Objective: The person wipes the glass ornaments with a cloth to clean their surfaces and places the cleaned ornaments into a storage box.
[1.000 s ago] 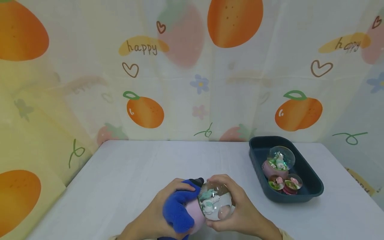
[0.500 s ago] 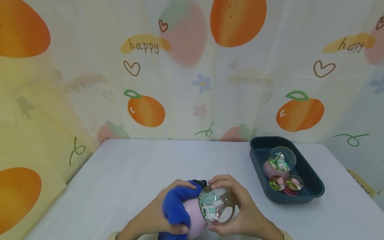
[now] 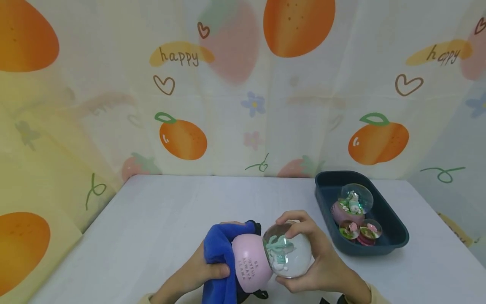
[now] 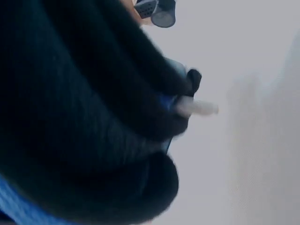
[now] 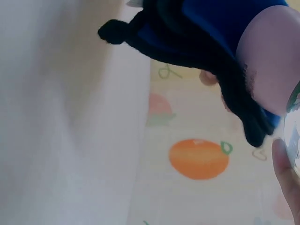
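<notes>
A snow globe point(image 3: 252, 264) with a pink base and a clear ball lies on its side between both hands in the head view. Raised lettering shows on its base, and pale green and white figures are inside the ball. My right hand point(image 3: 322, 259) grips the ball, fingers over the top and thumb below. My left hand point(image 3: 197, 266) holds a blue cloth point(image 3: 218, 249) with dark edging against the bottom of the base. In the right wrist view, the cloth point(image 5: 211, 28) drapes beside the pink base point(image 5: 272, 61). Dark cloth folds point(image 4: 93, 108) fill much of the left wrist view.
A dark teal tray point(image 3: 373, 251) stands at the right on the white table point(image 3: 171, 202). It holds another pink-based snow globe point(image 3: 355, 200) and two smaller globes, one clear-topped point(image 3: 349, 230) and one red-based point(image 3: 368, 234). A fruit-print curtain point(image 3: 220, 101) hangs behind.
The snow globe has turned, bringing the lettering on its base into view. My right hand has shifted slightly right with the ball, and more of the pink base shows outside the cloth.
</notes>
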Demonstrator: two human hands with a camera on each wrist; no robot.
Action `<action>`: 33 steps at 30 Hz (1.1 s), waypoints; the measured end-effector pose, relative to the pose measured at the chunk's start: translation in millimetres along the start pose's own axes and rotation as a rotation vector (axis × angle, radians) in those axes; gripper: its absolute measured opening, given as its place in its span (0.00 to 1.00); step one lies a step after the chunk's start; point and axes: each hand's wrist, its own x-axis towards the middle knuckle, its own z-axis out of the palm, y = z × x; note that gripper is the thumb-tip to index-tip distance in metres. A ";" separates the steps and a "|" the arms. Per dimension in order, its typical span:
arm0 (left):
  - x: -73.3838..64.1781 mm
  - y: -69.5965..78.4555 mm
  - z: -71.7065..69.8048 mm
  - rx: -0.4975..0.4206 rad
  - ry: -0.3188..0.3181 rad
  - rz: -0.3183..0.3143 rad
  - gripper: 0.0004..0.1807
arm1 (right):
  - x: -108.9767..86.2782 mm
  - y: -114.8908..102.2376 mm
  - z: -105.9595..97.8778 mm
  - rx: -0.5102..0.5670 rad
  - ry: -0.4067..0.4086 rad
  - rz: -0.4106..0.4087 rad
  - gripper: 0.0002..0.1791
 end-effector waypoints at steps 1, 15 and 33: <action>-0.1 0.3 -0.9 0.028 0.033 0.005 0.39 | 0.4 -0.3 -2.4 -0.019 0.018 0.009 0.44; -0.3 0.9 1.6 0.164 0.131 -0.045 0.36 | 12.8 -1.6 -47.9 -0.427 0.255 0.094 0.49; 2.3 3.4 0.7 0.200 0.103 -0.084 0.34 | 34.7 -3.0 -113.5 -0.766 0.348 0.136 0.50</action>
